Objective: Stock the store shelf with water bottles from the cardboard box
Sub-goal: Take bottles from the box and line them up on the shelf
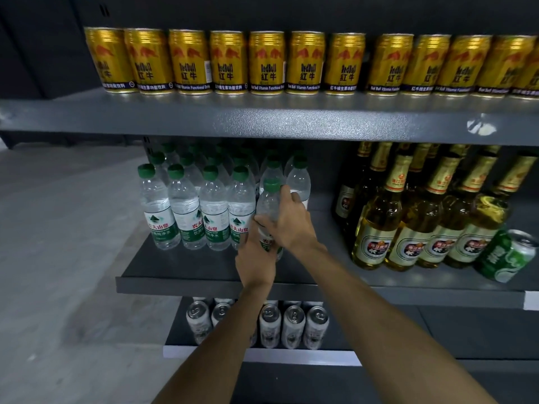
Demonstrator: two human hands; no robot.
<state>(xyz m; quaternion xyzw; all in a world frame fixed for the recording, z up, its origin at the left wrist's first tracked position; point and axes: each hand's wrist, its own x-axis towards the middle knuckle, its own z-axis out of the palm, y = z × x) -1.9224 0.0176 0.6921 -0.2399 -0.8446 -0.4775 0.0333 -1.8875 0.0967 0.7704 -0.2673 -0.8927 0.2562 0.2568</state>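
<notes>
Where the middle shelf (180,269) carries its stock, I log one water bottle (269,205) with a green cap, just right of the front row of water bottles (198,208). Right hand (287,220): fingers wrapped around the bottle's upper body. Left hand (255,258): gripping its lower label part, though its fingertips are hidden, so I judge by the curl. Whether the base touches the shelf I cannot tell. Also listed: gold cans (267,64) above, beer bottles (408,220) right, silver cans (293,325) below.
</notes>
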